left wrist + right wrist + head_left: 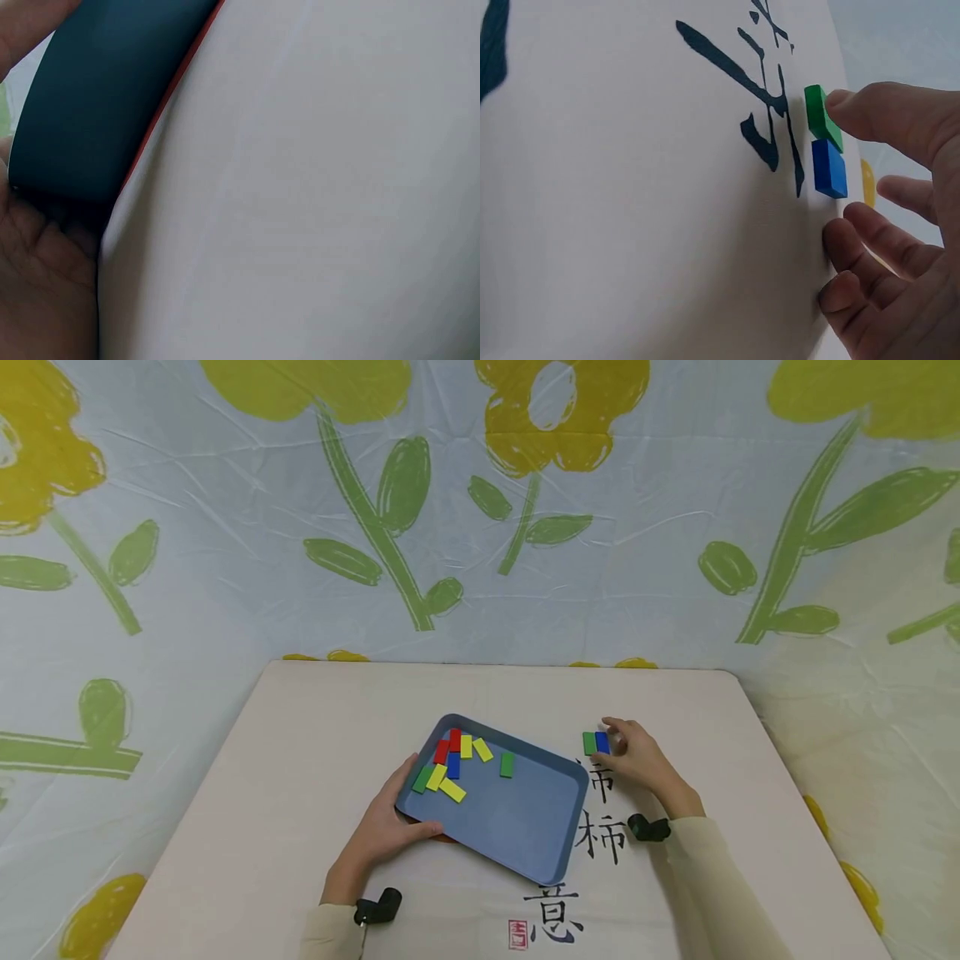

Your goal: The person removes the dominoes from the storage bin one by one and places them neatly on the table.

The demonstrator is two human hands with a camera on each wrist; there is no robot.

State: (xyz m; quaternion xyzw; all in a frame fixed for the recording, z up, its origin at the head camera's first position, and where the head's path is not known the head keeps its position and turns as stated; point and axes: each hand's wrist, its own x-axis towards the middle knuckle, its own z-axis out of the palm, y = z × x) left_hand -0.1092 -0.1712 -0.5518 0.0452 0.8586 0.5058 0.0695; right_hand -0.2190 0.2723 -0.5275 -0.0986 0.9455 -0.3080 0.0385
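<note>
My left hand [386, 822] grips the left end of a blue-grey tray [517, 835], thumb over the near rim. The left wrist view shows fingers [30, 240] tucked under the tray's dark side [97, 97]. Inside, towards the left end, lie several small yellow, red, green and blue blocks, with one green block [507, 765] apart from the cluster. On the table to the right, a green block [821, 116] and a blue block [829, 169] sit side by side. My right hand [641, 760] reaches around them, thumb overlapping the green one, other fingers spread beside the blue one.
A pale cloth with black brush characters [555, 914] and a red seal [517, 935] covers part of the table [300, 727]. A red-orange edge [444, 838] shows beneath the tray. A flower-printed sheet [247, 568] hangs behind.
</note>
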